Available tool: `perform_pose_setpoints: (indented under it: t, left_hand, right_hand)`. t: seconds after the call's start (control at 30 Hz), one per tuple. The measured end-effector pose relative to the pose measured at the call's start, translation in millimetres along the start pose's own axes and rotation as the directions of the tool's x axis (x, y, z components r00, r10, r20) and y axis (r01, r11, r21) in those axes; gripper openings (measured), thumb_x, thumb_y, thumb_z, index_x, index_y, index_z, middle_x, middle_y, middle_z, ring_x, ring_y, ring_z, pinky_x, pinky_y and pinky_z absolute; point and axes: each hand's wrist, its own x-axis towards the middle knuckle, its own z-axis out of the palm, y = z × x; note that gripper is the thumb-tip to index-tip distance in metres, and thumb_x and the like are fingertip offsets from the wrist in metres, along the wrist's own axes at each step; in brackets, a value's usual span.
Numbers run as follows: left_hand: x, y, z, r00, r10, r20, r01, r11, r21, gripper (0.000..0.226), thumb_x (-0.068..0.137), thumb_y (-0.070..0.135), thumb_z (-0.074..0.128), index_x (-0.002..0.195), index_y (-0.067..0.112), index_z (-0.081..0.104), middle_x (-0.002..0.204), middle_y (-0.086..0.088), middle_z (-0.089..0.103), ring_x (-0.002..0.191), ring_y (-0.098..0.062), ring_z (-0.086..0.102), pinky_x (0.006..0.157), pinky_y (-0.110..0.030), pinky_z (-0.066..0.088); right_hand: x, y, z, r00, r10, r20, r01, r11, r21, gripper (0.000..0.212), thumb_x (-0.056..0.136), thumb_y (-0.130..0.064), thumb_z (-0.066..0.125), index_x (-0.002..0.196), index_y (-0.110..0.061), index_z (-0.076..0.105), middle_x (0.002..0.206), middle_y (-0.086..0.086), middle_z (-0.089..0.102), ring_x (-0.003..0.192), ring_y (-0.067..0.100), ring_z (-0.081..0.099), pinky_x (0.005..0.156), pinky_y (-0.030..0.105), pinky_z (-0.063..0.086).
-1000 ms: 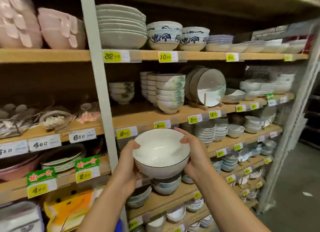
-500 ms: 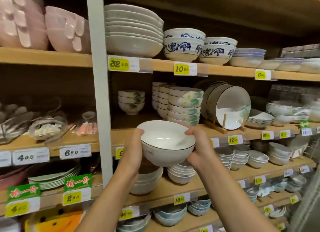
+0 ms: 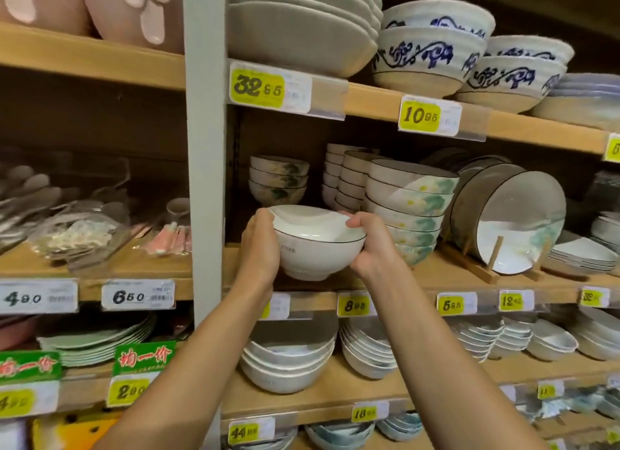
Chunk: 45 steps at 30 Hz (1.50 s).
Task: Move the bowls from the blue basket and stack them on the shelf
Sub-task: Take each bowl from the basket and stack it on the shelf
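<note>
Clamps left grip (image 3: 260, 248) and right grip (image 3: 372, 245) round the white, dark-rimmed ceramic bowl (image 3: 318, 248), holds it just over the wooden middle shelf (image 3: 436, 272), near the floral three-bowl stack (image 3: 278, 181), stacking apparently not yet done, blue basket unseen.

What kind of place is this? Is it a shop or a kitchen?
Most likely a shop selling dishes. Yellow price tags line the wooden shelves, and many matching stacks of ceramic bowls sit on them, like goods for sale.
</note>
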Motion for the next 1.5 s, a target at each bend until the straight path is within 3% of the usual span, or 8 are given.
perform_pose_setpoints:
  t: [0.2, 0.37, 0.63, 0.87, 1.0, 1.17, 1.33, 1.5]
  left_hand:
    - [24, -19, 3, 0.992, -0.102, -0.076, 0.101, 0.995, -0.026, 0.038, 0.096, 0.038, 0.03, 0.107, 0.024, 0.063, 0.102, -0.004, 0.071, 0.098, -0.019, 0.064, 0.081, -0.033, 0.054]
    - [31, -26, 3, 0.973, -0.122, -0.194, 0.105, 0.99, -0.094, 0.035, 0.093, 0.035, 0.036, 0.102, 0.022, 0.067, 0.097, -0.004, 0.075, 0.1, -0.023, 0.066, 0.093, -0.042, 0.052]
    - [31, -31, -2, 0.969, -0.114, -0.221, 0.098, 0.992, -0.08, 0.035, 0.09, 0.035, 0.043, 0.108, 0.021, 0.069, 0.101, -0.003, 0.076, 0.104, -0.023, 0.066, 0.097, -0.043, 0.05]
    - [-18, -43, 28, 0.968, 0.029, -0.248, -0.038, 0.999, -0.032, 0.081, 0.074, 0.044, 0.063, 0.146, 0.043, 0.026, 0.132, 0.011, 0.051, 0.112, -0.005, 0.054, 0.088, -0.024, 0.045]
    - [5, -28, 19, 0.956, -0.041, -0.29, 0.03, 0.999, -0.04, 0.053, 0.087, 0.016, 0.052, 0.139, 0.026, 0.044, 0.123, -0.002, 0.064, 0.111, -0.021, 0.061, 0.097, -0.041, 0.05]
    - [13, -24, 1, 0.942, -0.124, -0.313, 0.081, 0.986, -0.146, 0.044, 0.086, 0.025, 0.053, 0.129, 0.019, 0.056, 0.115, -0.005, 0.07, 0.107, -0.022, 0.066, 0.095, -0.042, 0.052]
    - [-2, -38, 17, 0.959, 0.042, -0.282, -0.034, 0.999, 0.034, 0.065, 0.077, 0.024, 0.057, 0.139, 0.034, 0.04, 0.119, 0.008, 0.065, 0.104, -0.009, 0.064, 0.09, -0.031, 0.052]
    - [21, -23, 9, 0.95, -0.131, -0.285, 0.094, 0.986, -0.139, 0.043, 0.079, 0.015, 0.047, 0.12, 0.018, 0.061, 0.11, -0.009, 0.071, 0.107, -0.027, 0.065, 0.095, -0.045, 0.052]
  right_hand:
    - [39, 13, 3, 0.999, 0.046, -0.016, -0.046, 0.999, 0.015, 0.041, 0.077, 0.001, 0.042, 0.114, 0.002, 0.059, 0.114, 0.026, 0.065, 0.103, 0.042, 0.063, 0.076, 0.046, 0.056]
    - [62, 22, 3, 0.999, 0.025, 0.022, -0.026, 0.999, 0.023, 0.02, 0.076, 0.003, 0.045, 0.086, -0.003, 0.061, 0.063, 0.014, 0.071, 0.073, 0.034, 0.066, 0.066, 0.045, 0.06]
    - [74, 36, -7, 0.994, 0.049, 0.099, -0.051, 0.999, 0.018, 0.036, 0.079, -0.003, 0.046, 0.108, -0.008, 0.067, 0.101, 0.018, 0.071, 0.094, 0.034, 0.066, 0.08, 0.042, 0.055]
    - [84, 24, -5, 0.961, 0.151, 0.232, -0.141, 0.988, -0.059, 0.011, 0.082, -0.013, 0.05, 0.083, -0.011, 0.06, 0.087, 0.014, 0.067, 0.089, 0.032, 0.063, 0.092, 0.045, 0.051]
    - [75, 39, -15, 0.972, 0.094, 0.217, -0.077, 0.993, -0.085, 0.029, 0.085, -0.016, 0.054, 0.111, -0.008, 0.065, 0.106, 0.01, 0.073, 0.103, 0.025, 0.067, 0.096, 0.043, 0.052]
    - [74, 31, -13, 0.98, 0.057, 0.191, -0.032, 0.991, -0.129, 0.015, 0.086, -0.016, 0.053, 0.085, -0.015, 0.067, 0.077, 0.0, 0.073, 0.081, 0.016, 0.066, 0.073, 0.031, 0.051]
    - [75, 26, -1, 0.973, 0.123, 0.194, -0.106, 0.99, -0.093, 0.023, 0.087, -0.008, 0.049, 0.1, -0.006, 0.068, 0.107, 0.019, 0.071, 0.107, 0.035, 0.065, 0.1, 0.047, 0.05]
    - [59, 41, -14, 0.986, 0.001, 0.169, 0.023, 0.989, -0.144, 0.035, 0.084, -0.014, 0.052, 0.118, -0.018, 0.06, 0.115, 0.009, 0.067, 0.108, 0.024, 0.063, 0.098, 0.042, 0.051]
